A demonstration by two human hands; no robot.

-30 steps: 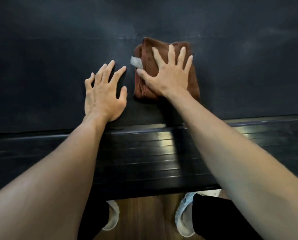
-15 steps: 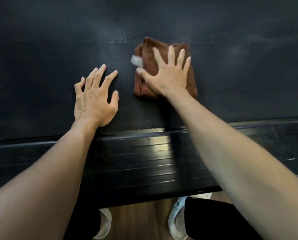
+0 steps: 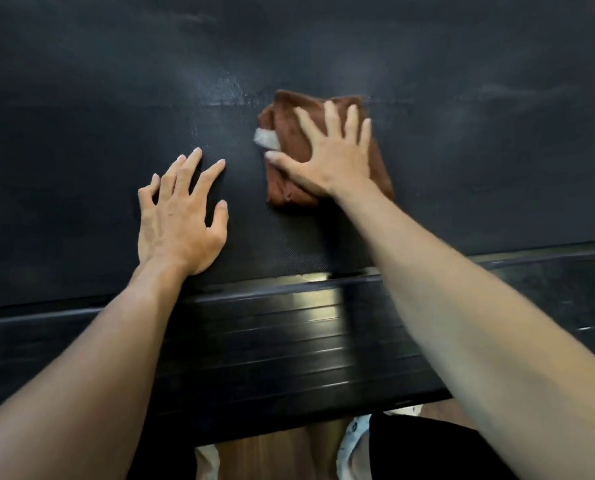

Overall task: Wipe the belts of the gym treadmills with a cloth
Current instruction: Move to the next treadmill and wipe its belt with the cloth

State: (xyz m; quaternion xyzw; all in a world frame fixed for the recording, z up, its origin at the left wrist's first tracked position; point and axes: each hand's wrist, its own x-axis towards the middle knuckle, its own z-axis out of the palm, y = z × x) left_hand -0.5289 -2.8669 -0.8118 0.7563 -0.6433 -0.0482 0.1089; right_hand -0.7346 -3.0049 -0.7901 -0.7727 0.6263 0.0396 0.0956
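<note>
Head view, looking down. The wide black textured treadmill belt (image 3: 462, 161) fills the upper two thirds of the frame. Right of centre, a folded rust-brown cloth (image 3: 289, 140) with a small white tag at its left edge lies flat on the belt. The right hand (image 3: 330, 157) presses on the cloth, palm down, fingers straight and spread, gripping nothing. The left hand (image 3: 180, 220), left of centre and just beside the cloth without touching it, rests flat on the bare belt with fingers spread, holding nothing. Below the belt runs a glossy black ribbed side rail (image 3: 271, 341). At the bottom edge, brown wooden floor (image 3: 271, 459) and pale shoes (image 3: 353, 445) show.
</note>
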